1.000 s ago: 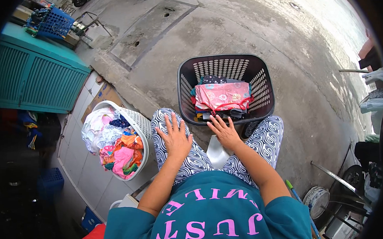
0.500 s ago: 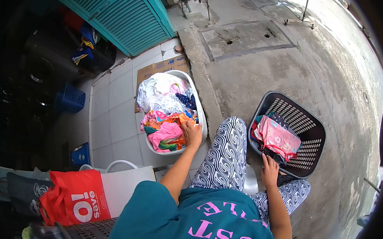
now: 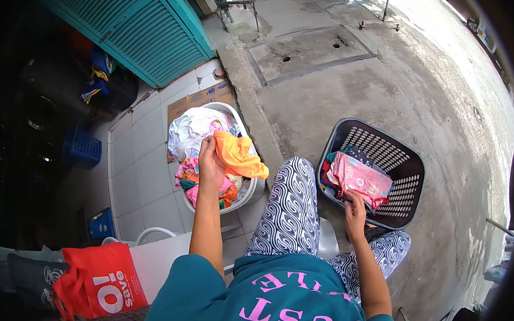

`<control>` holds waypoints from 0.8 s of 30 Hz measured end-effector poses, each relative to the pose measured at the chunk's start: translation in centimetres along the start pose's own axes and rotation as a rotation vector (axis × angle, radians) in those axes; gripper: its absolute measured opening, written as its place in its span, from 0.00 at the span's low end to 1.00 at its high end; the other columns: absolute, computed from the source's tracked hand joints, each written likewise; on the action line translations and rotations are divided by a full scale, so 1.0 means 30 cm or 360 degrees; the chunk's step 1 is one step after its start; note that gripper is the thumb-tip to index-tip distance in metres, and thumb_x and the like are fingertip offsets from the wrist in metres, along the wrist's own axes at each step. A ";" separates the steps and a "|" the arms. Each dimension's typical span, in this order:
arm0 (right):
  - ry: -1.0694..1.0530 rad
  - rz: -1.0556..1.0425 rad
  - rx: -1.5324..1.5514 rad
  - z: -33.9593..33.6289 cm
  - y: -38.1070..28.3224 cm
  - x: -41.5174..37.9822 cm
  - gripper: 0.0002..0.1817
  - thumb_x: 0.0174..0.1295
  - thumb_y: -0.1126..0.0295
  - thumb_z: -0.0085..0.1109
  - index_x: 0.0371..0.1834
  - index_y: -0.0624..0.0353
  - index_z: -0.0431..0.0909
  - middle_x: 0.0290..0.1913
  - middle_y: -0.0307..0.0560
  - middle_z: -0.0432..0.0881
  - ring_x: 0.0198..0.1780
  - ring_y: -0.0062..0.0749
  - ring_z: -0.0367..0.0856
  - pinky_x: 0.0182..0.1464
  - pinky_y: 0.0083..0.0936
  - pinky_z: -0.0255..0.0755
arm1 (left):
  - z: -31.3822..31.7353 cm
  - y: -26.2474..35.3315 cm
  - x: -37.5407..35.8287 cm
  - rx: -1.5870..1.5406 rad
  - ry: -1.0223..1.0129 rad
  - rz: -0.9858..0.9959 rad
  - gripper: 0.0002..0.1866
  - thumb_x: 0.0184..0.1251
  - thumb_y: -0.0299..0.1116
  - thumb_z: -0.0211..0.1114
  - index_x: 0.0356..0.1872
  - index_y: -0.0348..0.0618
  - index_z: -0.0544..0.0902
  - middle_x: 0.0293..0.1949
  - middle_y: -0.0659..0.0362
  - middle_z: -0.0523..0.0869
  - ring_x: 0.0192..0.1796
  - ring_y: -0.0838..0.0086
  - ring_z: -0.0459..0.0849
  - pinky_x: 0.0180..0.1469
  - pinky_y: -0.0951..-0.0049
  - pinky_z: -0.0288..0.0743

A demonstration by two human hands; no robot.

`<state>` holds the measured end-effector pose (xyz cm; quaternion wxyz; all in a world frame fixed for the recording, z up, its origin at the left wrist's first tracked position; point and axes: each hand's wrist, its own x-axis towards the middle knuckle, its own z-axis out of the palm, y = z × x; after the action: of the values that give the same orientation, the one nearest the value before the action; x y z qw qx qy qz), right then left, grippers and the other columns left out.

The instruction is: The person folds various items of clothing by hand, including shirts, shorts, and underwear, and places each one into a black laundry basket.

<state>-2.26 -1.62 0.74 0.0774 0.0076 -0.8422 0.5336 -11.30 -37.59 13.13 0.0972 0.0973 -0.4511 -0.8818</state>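
Note:
My left hand (image 3: pixel 211 165) grips a bunched orange garment (image 3: pixel 237 154), held up over the white basket (image 3: pixel 254 191). That basket is heaped with crumpled clothes: white and pale blue ones (image 3: pixel 193 127) at the far side, pink, green and orange ones nearer me. To the right stands a dark grey basket (image 3: pixel 418 188) with perforated walls. Folded clothes lie in it, a pink patterned piece (image 3: pixel 362 177) with red trim on top. My right hand (image 3: pixel 355 209) is at the near edge of this pile, fingers bent; whether they hold any cloth cannot be told.
Flattened cardboard (image 3: pixel 181 104) lies under the white basket. A red bag (image 3: pixel 98 280) sits at the lower left beside a dark bag (image 3: pixel 37 276). Teal louvred doors (image 3: pixel 150 36) stand at the upper left. A blue basket (image 3: pixel 85 148) is on the left.
My left hand has lifted the orange garment out of the heap in the white basket. My right hand has moved slightly up at the dark basket's near edge. The view has shifted a little.

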 end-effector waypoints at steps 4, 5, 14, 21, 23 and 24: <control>-0.0440 0.0381 0.1075 0.036 -0.270 0.102 0.18 0.63 0.67 0.48 0.55 0.62 0.68 0.52 0.44 0.74 0.53 0.27 0.70 0.58 0.24 0.60 | 0.217 0.019 -0.072 -0.0196 -0.0337 -0.0274 0.15 0.70 0.36 0.46 0.50 0.38 0.69 0.47 0.54 0.78 0.50 0.68 0.78 0.55 0.66 0.71; -0.0509 0.0382 0.1304 0.039 -0.333 0.116 0.20 0.64 0.65 0.47 0.57 0.63 0.66 0.53 0.44 0.73 0.55 0.29 0.69 0.60 0.26 0.58 | 0.253 0.005 -0.099 -0.0330 -0.0381 -0.0444 0.15 0.69 0.36 0.47 0.50 0.37 0.70 0.49 0.53 0.78 0.52 0.67 0.77 0.56 0.65 0.70; -0.0654 0.0898 0.2118 0.060 -0.321 0.108 0.16 0.60 0.69 0.53 0.51 0.54 0.67 0.38 0.42 0.77 0.31 0.20 0.76 0.29 0.13 0.70 | 0.280 -0.109 -0.184 -0.0729 -0.0590 -0.0954 0.19 0.67 0.39 0.48 0.52 0.36 0.72 0.51 0.51 0.78 0.55 0.60 0.75 0.62 0.58 0.63; -0.0292 0.0836 0.1008 0.102 -0.132 0.078 0.11 0.59 0.71 0.49 0.45 0.56 0.71 0.29 0.40 0.75 0.28 0.20 0.74 0.30 0.18 0.69 | -0.080 -0.348 -0.090 0.0288 -0.0101 -0.1326 0.20 0.69 0.43 0.48 0.52 0.39 0.72 0.51 0.54 0.78 0.53 0.67 0.77 0.55 0.65 0.72; -0.0122 0.0227 -0.0243 0.115 -0.155 0.080 0.19 0.57 0.66 0.52 0.53 0.53 0.70 0.49 0.49 0.73 0.54 0.35 0.70 0.53 0.31 0.63 | -0.043 -0.336 -0.103 0.0488 -0.0041 -0.1279 0.19 0.69 0.41 0.48 0.53 0.40 0.72 0.52 0.56 0.77 0.55 0.72 0.75 0.55 0.72 0.69; -0.0124 0.0225 -0.0247 0.124 -0.169 0.085 0.19 0.57 0.66 0.52 0.53 0.53 0.70 0.49 0.49 0.73 0.54 0.35 0.70 0.53 0.31 0.63 | -0.048 -0.339 -0.100 0.0482 -0.0040 -0.1280 0.19 0.69 0.41 0.48 0.53 0.40 0.72 0.52 0.56 0.77 0.55 0.72 0.75 0.55 0.72 0.69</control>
<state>-4.75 -6.96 4.07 0.0070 -0.0371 -0.8818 0.4700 -8.88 -32.10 4.25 -0.2751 0.2679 -0.5029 -0.7744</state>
